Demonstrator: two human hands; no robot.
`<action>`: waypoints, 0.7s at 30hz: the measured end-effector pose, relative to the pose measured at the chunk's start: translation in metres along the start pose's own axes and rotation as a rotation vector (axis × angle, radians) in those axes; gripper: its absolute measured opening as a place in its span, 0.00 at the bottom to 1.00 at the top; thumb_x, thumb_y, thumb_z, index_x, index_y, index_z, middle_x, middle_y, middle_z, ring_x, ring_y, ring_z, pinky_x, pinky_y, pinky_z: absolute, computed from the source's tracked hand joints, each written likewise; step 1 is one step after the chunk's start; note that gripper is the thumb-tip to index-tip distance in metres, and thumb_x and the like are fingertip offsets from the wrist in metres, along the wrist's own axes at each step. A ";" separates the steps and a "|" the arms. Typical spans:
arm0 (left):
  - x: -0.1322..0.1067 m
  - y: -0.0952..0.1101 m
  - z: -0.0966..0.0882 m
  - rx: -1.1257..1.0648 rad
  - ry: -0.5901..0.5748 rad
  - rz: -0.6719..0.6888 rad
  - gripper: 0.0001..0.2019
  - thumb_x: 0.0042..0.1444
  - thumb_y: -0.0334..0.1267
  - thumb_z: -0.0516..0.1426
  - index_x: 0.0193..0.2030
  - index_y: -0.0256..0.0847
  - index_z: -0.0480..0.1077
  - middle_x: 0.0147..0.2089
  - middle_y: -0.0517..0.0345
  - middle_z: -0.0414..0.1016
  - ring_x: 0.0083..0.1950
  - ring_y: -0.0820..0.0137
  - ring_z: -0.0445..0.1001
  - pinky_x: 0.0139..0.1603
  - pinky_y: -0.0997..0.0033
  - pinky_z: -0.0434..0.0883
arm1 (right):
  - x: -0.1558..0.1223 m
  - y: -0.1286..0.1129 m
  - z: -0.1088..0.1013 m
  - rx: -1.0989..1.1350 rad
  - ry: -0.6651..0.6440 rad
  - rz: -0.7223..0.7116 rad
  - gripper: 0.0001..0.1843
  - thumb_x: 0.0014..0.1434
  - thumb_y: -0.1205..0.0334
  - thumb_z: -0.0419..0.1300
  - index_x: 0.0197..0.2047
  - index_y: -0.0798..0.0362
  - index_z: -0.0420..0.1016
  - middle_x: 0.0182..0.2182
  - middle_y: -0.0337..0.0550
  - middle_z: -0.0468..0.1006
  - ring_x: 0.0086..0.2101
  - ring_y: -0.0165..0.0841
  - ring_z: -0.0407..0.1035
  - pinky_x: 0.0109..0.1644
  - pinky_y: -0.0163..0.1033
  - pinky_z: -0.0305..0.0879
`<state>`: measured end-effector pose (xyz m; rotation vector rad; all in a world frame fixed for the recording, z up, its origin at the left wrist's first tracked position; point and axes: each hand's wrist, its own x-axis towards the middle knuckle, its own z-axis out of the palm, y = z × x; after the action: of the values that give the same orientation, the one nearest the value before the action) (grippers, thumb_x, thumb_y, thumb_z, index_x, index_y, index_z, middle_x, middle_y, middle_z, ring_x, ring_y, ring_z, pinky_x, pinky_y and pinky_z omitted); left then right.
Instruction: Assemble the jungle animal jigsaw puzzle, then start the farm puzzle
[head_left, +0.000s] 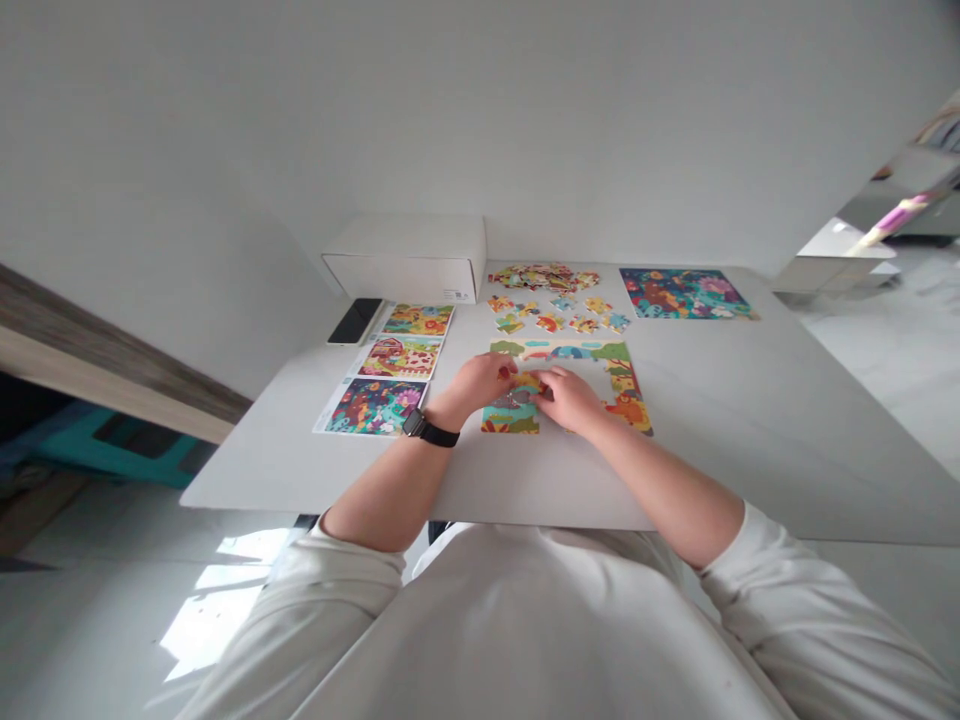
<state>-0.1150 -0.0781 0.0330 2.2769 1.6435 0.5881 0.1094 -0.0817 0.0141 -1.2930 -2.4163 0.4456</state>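
A partly built jigsaw (592,362) lies on the white table (750,430), with its top edge and right side joined. My left hand (480,385), with a black watch on the wrist, and my right hand (570,398) meet over its lower left part. Both pinch at a small yellow puzzle piece (529,381) above a joined corner section (510,417). Fingers of both hands are curled together.
Loose pieces (555,312) and a heap of pieces (544,276) lie beyond the jigsaw. A finished puzzle (684,293) sits far right. Three picture cards (397,357) lie at the left, with a black phone (355,321) and a white box (409,257) behind them.
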 end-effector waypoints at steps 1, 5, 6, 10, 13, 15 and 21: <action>0.000 0.000 0.001 0.008 -0.013 0.009 0.09 0.59 0.39 0.64 0.45 0.42 0.81 0.43 0.51 0.84 0.44 0.61 0.80 0.47 0.66 0.73 | 0.000 -0.001 0.000 -0.012 -0.002 0.002 0.19 0.68 0.56 0.65 0.60 0.52 0.81 0.48 0.51 0.82 0.49 0.41 0.76 0.56 0.42 0.70; 0.000 -0.003 0.004 0.006 -0.038 0.028 0.08 0.56 0.36 0.63 0.43 0.42 0.81 0.41 0.52 0.82 0.41 0.62 0.79 0.44 0.67 0.72 | 0.000 -0.004 -0.001 -0.048 -0.030 0.022 0.21 0.69 0.57 0.64 0.63 0.52 0.79 0.52 0.53 0.79 0.51 0.43 0.75 0.58 0.43 0.70; 0.000 -0.004 0.004 0.002 -0.039 0.035 0.08 0.56 0.36 0.63 0.43 0.42 0.81 0.41 0.51 0.82 0.41 0.62 0.78 0.44 0.67 0.72 | 0.000 -0.004 -0.001 -0.054 -0.038 0.027 0.21 0.70 0.57 0.64 0.64 0.52 0.79 0.53 0.54 0.79 0.52 0.43 0.75 0.59 0.43 0.70; 0.002 -0.007 0.006 -0.012 -0.043 0.036 0.09 0.55 0.35 0.63 0.42 0.42 0.81 0.40 0.52 0.82 0.40 0.62 0.78 0.42 0.67 0.71 | -0.001 -0.007 -0.003 -0.061 -0.057 0.025 0.23 0.71 0.58 0.62 0.66 0.51 0.76 0.54 0.55 0.78 0.55 0.44 0.74 0.63 0.44 0.68; 0.003 -0.006 0.006 -0.016 -0.051 0.005 0.09 0.54 0.35 0.63 0.42 0.42 0.81 0.40 0.52 0.82 0.39 0.63 0.78 0.40 0.68 0.71 | -0.001 -0.008 -0.003 -0.074 -0.067 0.027 0.23 0.72 0.58 0.61 0.68 0.51 0.75 0.54 0.55 0.77 0.56 0.43 0.74 0.64 0.44 0.67; 0.004 -0.005 0.006 -0.017 -0.059 -0.016 0.08 0.54 0.35 0.63 0.41 0.41 0.81 0.41 0.52 0.83 0.39 0.63 0.78 0.39 0.68 0.70 | -0.002 -0.008 -0.003 -0.086 -0.063 0.028 0.23 0.72 0.58 0.61 0.67 0.51 0.76 0.54 0.55 0.77 0.56 0.43 0.74 0.63 0.44 0.67; 0.005 -0.005 0.009 -0.006 -0.065 -0.049 0.10 0.53 0.34 0.62 0.42 0.41 0.81 0.40 0.52 0.83 0.39 0.63 0.78 0.39 0.68 0.69 | -0.002 -0.007 -0.001 -0.107 -0.062 0.015 0.19 0.72 0.56 0.61 0.62 0.52 0.80 0.52 0.54 0.77 0.53 0.43 0.75 0.60 0.43 0.69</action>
<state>-0.1134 -0.0716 0.0240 2.2199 1.6597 0.5020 0.1058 -0.0873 0.0182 -1.3610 -2.5143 0.3697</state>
